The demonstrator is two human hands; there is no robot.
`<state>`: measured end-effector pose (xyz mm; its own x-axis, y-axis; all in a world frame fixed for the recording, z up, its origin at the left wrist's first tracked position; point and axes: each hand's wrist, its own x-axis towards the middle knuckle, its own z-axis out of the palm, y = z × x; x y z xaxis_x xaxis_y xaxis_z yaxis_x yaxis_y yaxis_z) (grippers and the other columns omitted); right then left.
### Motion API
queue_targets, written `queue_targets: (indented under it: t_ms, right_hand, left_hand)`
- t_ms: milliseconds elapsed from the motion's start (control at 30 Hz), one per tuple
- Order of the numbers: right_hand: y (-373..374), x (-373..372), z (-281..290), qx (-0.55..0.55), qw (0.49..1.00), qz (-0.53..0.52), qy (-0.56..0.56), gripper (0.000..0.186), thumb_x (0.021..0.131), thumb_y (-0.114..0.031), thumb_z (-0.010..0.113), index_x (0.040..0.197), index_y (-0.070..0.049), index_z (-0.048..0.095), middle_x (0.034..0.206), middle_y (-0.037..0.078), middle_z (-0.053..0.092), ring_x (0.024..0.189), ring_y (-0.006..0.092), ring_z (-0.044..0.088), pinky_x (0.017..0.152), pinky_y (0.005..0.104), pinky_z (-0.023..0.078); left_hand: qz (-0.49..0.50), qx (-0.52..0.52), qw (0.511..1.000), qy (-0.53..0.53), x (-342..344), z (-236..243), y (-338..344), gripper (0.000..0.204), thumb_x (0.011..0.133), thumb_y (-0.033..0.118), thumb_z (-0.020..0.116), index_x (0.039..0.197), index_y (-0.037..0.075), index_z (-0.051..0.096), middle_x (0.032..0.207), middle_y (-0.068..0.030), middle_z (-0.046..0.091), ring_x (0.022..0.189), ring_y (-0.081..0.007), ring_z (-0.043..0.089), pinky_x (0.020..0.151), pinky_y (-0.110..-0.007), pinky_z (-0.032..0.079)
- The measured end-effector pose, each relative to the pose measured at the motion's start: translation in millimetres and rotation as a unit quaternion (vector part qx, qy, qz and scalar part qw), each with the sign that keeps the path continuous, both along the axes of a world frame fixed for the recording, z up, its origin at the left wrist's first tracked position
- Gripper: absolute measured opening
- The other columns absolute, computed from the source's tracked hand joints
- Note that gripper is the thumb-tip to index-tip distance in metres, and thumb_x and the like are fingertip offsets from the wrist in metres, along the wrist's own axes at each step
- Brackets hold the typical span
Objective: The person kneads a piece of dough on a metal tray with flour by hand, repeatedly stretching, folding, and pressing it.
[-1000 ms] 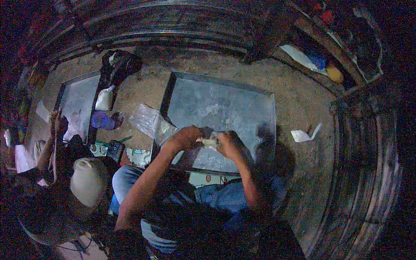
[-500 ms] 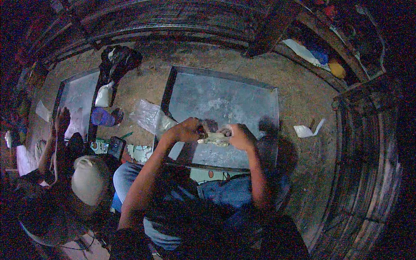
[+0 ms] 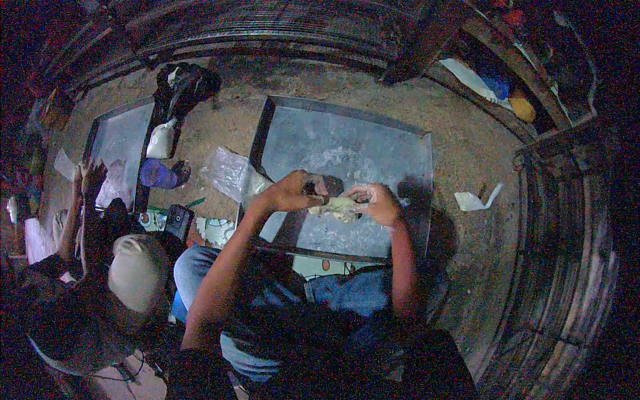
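Observation:
A pale, soft lump that looks like dough (image 3: 339,209) is between my hands, over the front half of a shallow metal tray (image 3: 303,133) with raised dark edges. My left hand (image 3: 293,192) pinches its left end, thumb and fingers bent together. At the other end my right hand (image 3: 377,204) grips it with curled fingers and thumb. Dim light and grain blur the fingertips. Whether the lump touches the tray beneath it I cannot tell.
Left of the tray lie a clear plastic bag (image 3: 223,175), a purple container (image 3: 157,173), a white filled bag (image 3: 161,139) and a black bag (image 3: 187,83). Another person's hand (image 3: 93,177) is over a second tray (image 3: 123,133). A dark phone-like object (image 3: 177,221) lies nearer me. White scrap (image 3: 477,200) lies right.
My right hand has opened its fingers slightly and shifted a little right and down; my left hand's fingers have moved closer to the lump. The other person's hand has moved slightly.

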<state>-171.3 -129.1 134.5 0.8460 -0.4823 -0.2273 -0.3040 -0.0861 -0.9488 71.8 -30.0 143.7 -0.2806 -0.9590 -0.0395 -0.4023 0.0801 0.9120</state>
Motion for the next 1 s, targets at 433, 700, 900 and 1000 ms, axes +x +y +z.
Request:
queue_targets:
  t_ms: [433, 700, 900, 1000]
  right_hand:
    - [5, 8, -6, -0.219, 0.97, -0.089, 0.058, 0.039, 0.066, -0.005, 0.079, 0.104, -0.006, 0.07, 0.099, 0.004, 0.066, 0.084, 0.0152, 0.064, 0.077, 0.0281, 0.051]
    - [21, 22, -8, -0.411, 0.902, -0.07, 0.11, 0.082, 0.058, -0.017, 0.088, 0.132, -0.009, 0.052, 0.116, 0.013, 0.059, 0.111, 0.0329, 0.055, 0.097, 0.0399, 0.045]
    - [11, 20, -63, -0.334, 0.905, -0.086, 0.247, 0.052, 0.064, -0.018, 0.083, 0.112, -0.007, 0.064, 0.113, 0.017, 0.062, 0.109, 0.038, 0.055, 0.096, 0.0449, 0.045]
    - [17, 18, -61, -0.471, 0.866, -0.027, 0.163, 0.041, 0.068, -0.016, 0.076, 0.104, -0.001, 0.065, 0.112, 0.018, 0.064, 0.106, 0.0356, 0.059, 0.092, 0.0437, 0.048]
  left_hand:
    - [0.042, -0.03, 0.994, -0.094, -2, 11, -2, 0.037, 0.075, 0.028, 0.076, 0.102, 0.006, 0.065, 0.1, -0.0158, 0.067, 0.094, -0.0339, 0.062, 0.085, -0.041, 0.049]
    - [0.082, -0.051, 0.964, -0.247, 0, -42, 5, 0.045, 0.07, 0.033, 0.08, 0.105, 0.01, 0.063, 0.104, -0.0158, 0.065, 0.104, -0.0362, 0.057, 0.087, -0.046, 0.048]
    - [0.097, -0.067, 0.933, -0.339, -3, -42, 7, 0.047, 0.072, 0.037, 0.077, 0.108, 0.011, 0.062, 0.098, -0.0142, 0.066, 0.098, -0.0347, 0.061, 0.084, -0.048, 0.047]
    - [0.116, -0.08, 0.914, -0.38, -2, -52, 11, 0.046, 0.074, 0.039, 0.074, 0.109, 0.01, 0.063, 0.095, -0.0137, 0.067, 0.094, -0.0337, 0.062, 0.084, -0.047, 0.046]
